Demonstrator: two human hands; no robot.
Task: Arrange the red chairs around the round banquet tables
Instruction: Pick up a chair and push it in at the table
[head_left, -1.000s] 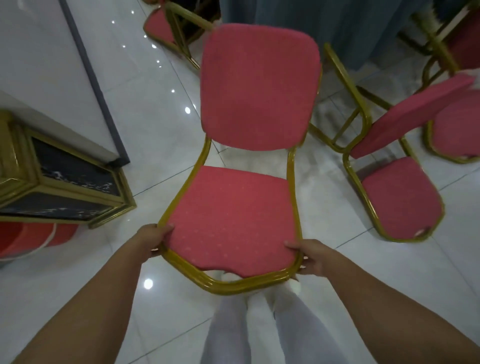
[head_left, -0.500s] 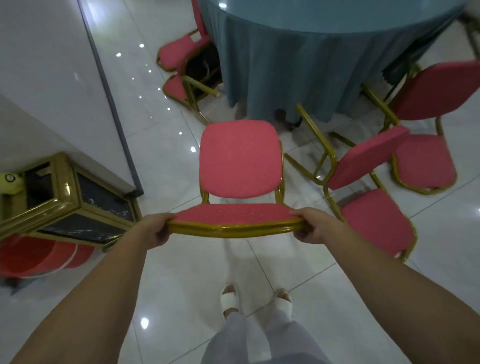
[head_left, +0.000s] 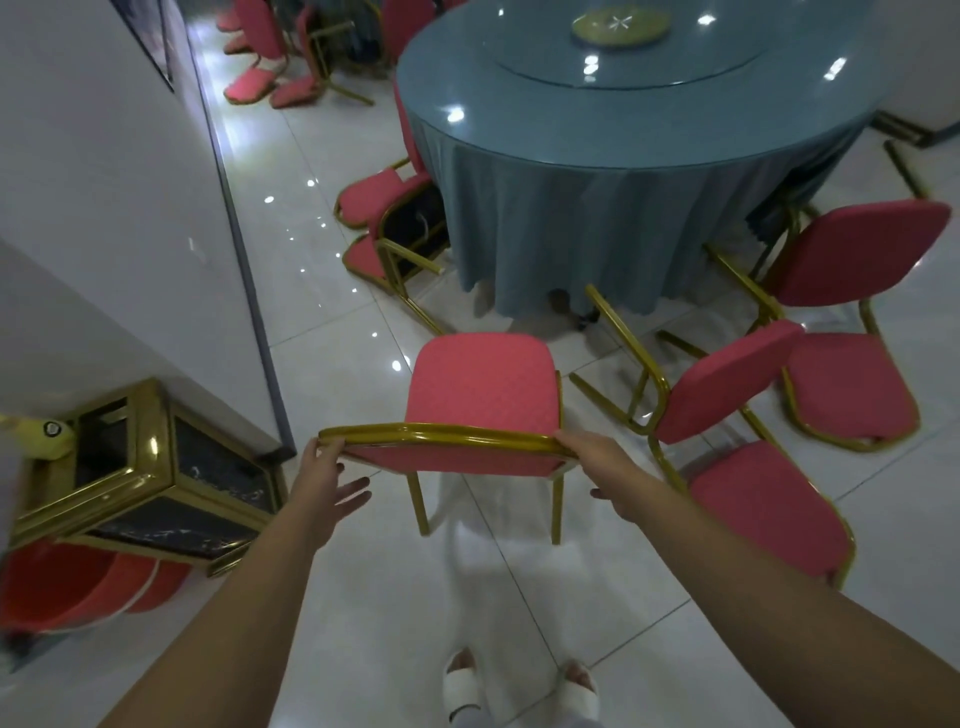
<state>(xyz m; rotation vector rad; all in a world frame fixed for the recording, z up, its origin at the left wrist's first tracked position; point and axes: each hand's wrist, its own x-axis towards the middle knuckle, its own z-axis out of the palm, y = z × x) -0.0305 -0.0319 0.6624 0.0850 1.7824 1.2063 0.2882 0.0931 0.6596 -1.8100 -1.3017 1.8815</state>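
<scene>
Glossy white floor (head_left: 322, 332) (light glints), blue-draped round table (head_left: 561, 135).

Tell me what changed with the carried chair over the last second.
The red chair tipped level, then went down toward the floor. The left hand opened its fingers, releasing the seat rim; the right hand stays on it. Table and other chairs unchanged.

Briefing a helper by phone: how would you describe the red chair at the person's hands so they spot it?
Find the round table draped in blue. On its near side is the chair, backrest toward the table. It alone has the left hand and right hand on its gold front rail.
</scene>
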